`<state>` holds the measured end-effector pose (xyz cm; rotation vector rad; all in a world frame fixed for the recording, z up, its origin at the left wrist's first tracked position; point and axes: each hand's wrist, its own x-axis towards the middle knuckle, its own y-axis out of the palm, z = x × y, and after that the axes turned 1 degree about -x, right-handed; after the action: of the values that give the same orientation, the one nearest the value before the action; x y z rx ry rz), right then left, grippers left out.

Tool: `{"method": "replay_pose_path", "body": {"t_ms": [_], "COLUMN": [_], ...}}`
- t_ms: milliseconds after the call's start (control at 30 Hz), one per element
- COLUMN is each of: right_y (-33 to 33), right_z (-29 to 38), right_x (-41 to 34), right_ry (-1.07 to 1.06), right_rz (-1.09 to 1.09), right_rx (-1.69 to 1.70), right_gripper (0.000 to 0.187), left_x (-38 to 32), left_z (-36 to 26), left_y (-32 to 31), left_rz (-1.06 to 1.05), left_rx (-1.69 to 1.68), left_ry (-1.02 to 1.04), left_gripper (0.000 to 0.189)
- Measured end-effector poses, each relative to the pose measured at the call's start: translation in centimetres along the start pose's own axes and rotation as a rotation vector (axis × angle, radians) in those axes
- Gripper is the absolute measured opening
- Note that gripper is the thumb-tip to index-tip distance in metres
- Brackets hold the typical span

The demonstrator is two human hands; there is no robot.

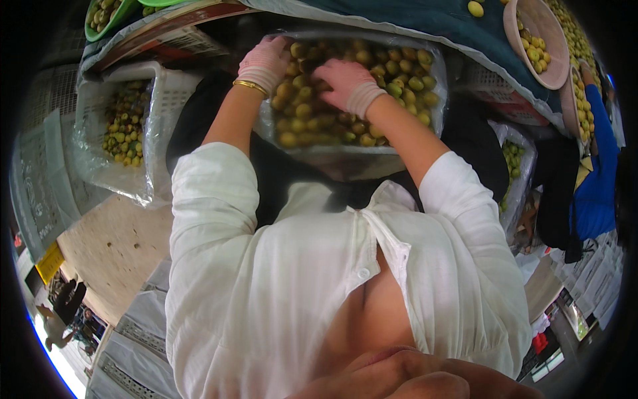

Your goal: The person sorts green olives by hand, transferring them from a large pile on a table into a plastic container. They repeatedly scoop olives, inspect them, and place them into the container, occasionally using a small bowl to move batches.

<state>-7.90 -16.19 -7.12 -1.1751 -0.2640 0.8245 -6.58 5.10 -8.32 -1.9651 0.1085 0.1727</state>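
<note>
A crate lined with clear plastic point(359, 149) stands before me, filled with small green-yellow and brownish round fruits point(403, 82). My left hand point(264, 62), in a pale pink thin glove with a gold bangle at the wrist, rests at the crate's far left corner. Its fingertips are hidden among the rim and the fruit. Over the middle of the fruit is my right hand point(349, 87), gloved alike, thumb and fingers apart and pointing left. No fruit shows plainly in its grasp. Some of the fruit near both hands is blurred.
At left a white plastic crate point(172, 90) with a liner holds more fruit. A dark-green covered table point(413, 30) edges the far side, bearing a pink basket point(553, 65) and a green basket point(117, 22). Another lined crate point(526, 149) and a person's blue garment point(598, 184) are at right.
</note>
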Motion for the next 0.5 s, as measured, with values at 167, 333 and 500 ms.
{"method": "replay_pose_path", "body": {"t_ms": [167,333,500], "right_y": [-0.8,-1.5,-1.6], "right_z": [-3.7,-4.7,-3.5], "right_x": [-1.6,-2.9,-3.2], "right_ry": [0.154,0.197,0.154], "right_rz": [-0.274,-0.208,-0.201], "right_rx": [0.948,1.756,1.914], "right_gripper": [0.037,0.035,0.036], "left_x": [-0.1,-1.9,-2.3], "left_z": [-0.6,-4.6,-6.2], "left_y": [-1.1,-0.2,-0.4], "left_rz": [0.128,0.337,0.178], "left_rx": [-0.503,-1.031,-0.798], "left_ry": [0.042,0.243,0.436], "left_gripper": [0.038,0.043,0.047]}}
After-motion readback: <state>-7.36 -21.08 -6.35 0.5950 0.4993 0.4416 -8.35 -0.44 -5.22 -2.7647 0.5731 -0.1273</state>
